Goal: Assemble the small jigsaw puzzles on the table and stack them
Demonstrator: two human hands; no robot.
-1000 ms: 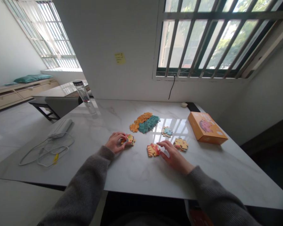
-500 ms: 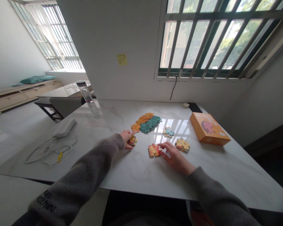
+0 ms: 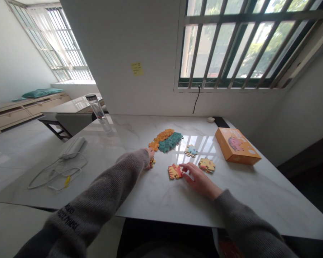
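Fingertips point(image 3: 185, 166) of the right hand point(image 3: 197, 177) lie loosely spread & flat on the table point(image 3: 156, 195), index tip touching the orange-red puzzle cluster point(image 3: 174, 172); nothing gripped. Left hand point(image 3: 150, 153) is mostly hidden behind its grey sleeve point(image 3: 110, 190), so its finger spread can't be told; it sits at the near end of the orange pieces point(image 3: 161, 137), w/ a small multicolour piece point(image 3: 152, 163) just below it. Teal pieces point(image 3: 171, 140) adjoin the orange ones. Yellow cluster point(image 3: 206, 165) lies just beside the right hand, orange box point(image 3: 235, 145) further out

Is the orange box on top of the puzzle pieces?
No, the orange box lies on the table, apart from the puzzle pieces.
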